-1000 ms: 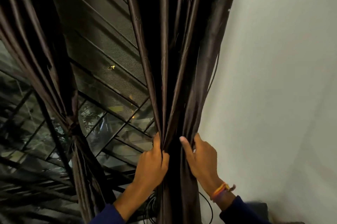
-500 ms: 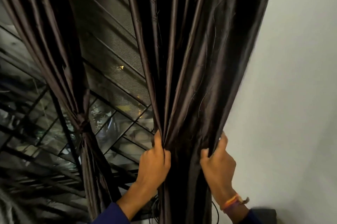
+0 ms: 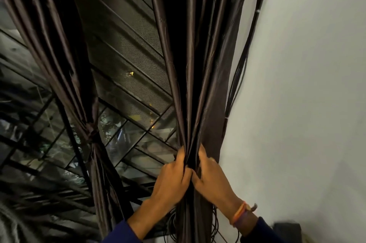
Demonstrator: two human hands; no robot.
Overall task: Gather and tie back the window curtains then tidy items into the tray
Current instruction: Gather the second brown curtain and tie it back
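A: How far along was it?

B: The left curtain was already knotted at its waist. The right curtain hung beside the white wall, bunched but not yet tied.

A: And the hands?

B: The left hand and right hand were touching, both clamped round the gathered folds. No tray was in view, so I'd judge the tidying remained.
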